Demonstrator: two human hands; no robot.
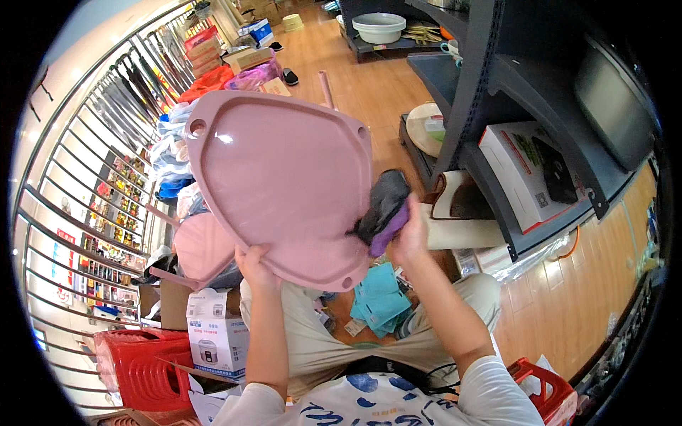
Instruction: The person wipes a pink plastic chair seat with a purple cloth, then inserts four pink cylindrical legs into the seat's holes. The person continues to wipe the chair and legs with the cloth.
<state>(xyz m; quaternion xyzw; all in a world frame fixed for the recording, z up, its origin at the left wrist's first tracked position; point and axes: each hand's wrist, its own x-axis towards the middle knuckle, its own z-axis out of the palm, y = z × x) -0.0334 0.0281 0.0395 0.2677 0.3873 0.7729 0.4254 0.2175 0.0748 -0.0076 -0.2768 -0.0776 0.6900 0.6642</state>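
Note:
A pink plastic rack is tilted up in front of me, its large rounded tier (284,170) facing me, with a raised rim and holes at the corners. My left hand (257,268) grips the lower left rim, thumb on the near face and the other fingers hidden behind. A second pink tier (204,245) and pink poles (325,89) show behind it. My right hand (410,234) is closed around a bunched black and purple cloth (389,211) at the tier's right edge. Part of the cloth overlaps the rim.
Teal packets (381,298) lie on the floor between my legs. Dark metal shelves (465,92) with a boxed appliance (536,174) stand at right. A rice cooker box (217,334), red plastic stools (145,366) and a railing (71,263) line the left. A white basin (380,28) sits far ahead.

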